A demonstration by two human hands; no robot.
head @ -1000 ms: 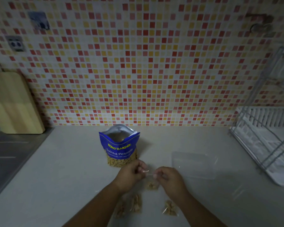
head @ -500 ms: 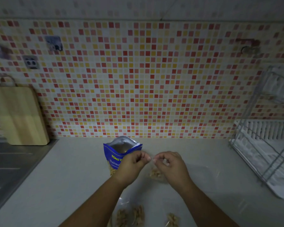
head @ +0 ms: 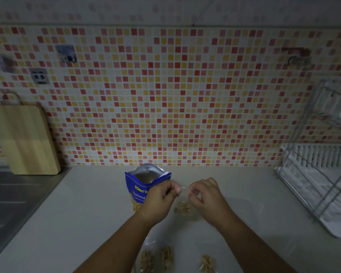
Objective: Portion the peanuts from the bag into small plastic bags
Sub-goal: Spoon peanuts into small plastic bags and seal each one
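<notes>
Fingers of both hands, left [head: 161, 198] and right [head: 204, 196], pinch the small bag's [head: 184, 207] top; best press along the seal evenly, keeping peanuts low.

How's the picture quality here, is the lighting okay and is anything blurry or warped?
Head view: dim and underexposed, the counter grey and murky; wide-angle bending curves the tiled wall and tilts the dish rack; the small clear bag pinched between left hand and right hand is soft and hard to outline; the peanut bag lettering is partly readable.
</notes>
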